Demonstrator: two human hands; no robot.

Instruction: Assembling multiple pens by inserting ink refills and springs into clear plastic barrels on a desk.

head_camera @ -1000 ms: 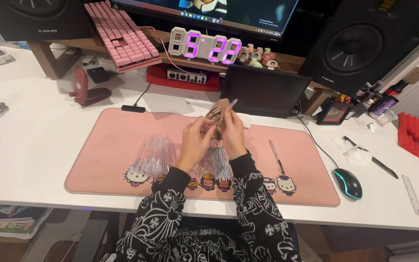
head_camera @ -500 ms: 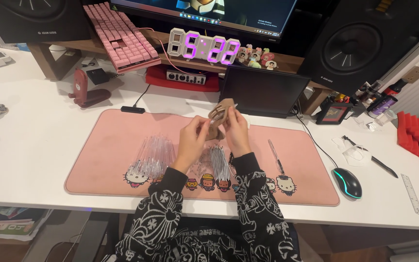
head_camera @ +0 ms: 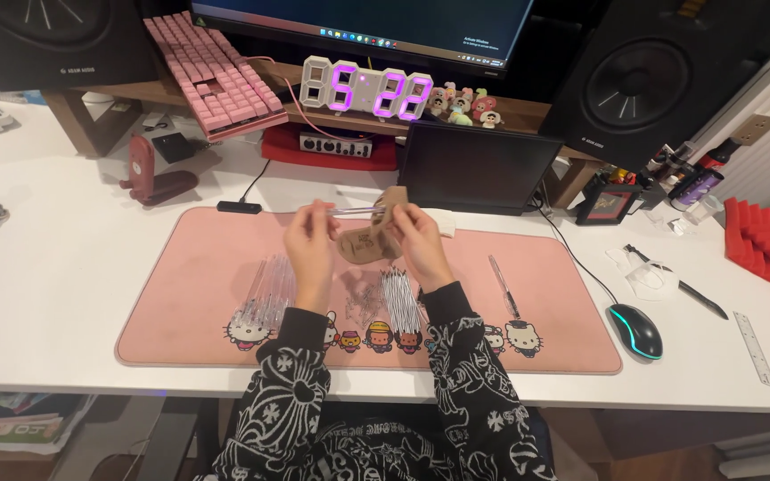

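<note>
Two hands raised over pink desk mat: left hand pinches clear pen, right hand fingers grip brown pouch; pen bundles lie below.

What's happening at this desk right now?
A person seated at a white desk holds a slim clear pen barrel between the left hand and right hand, raised above a pink desk mat. A small tan paper bag sits between the hands. On the mat lie a pile of clear pen tubes, a bundle of thin dark refills and one assembled pen.
</note>
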